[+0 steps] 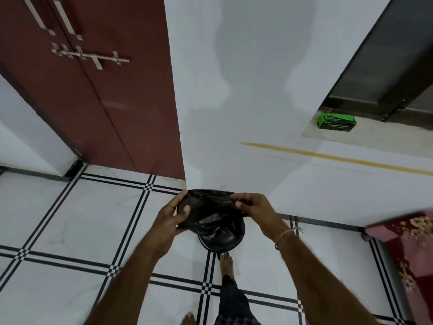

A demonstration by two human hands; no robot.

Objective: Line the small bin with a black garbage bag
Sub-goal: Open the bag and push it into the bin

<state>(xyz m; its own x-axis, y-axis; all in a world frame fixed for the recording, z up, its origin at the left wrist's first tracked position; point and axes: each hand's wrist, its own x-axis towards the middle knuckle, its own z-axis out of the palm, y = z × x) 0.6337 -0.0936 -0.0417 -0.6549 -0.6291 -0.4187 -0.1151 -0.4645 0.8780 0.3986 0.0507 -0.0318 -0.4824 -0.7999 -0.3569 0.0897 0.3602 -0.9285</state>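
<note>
A black garbage bag (pixel 208 207) is stretched between my two hands above a small black bin (pixel 222 241) that stands on the tiled floor against the white wall. My left hand (pixel 172 216) grips the bag's left edge, thumb on top. My right hand (pixel 251 206) pinches the bag's right edge. The bag's lower part hangs down over the bin's mouth, so most of the bin is hidden; only its near rim and wall show.
A maroon double door (pixel 93 95) with a metal latch stands to the left. A green box (pixel 336 121) sits on a ledge at the right. A floral maroon cloth (pixel 407 245) juts in at the right edge. My bare foot (pixel 226 263) is just before the bin.
</note>
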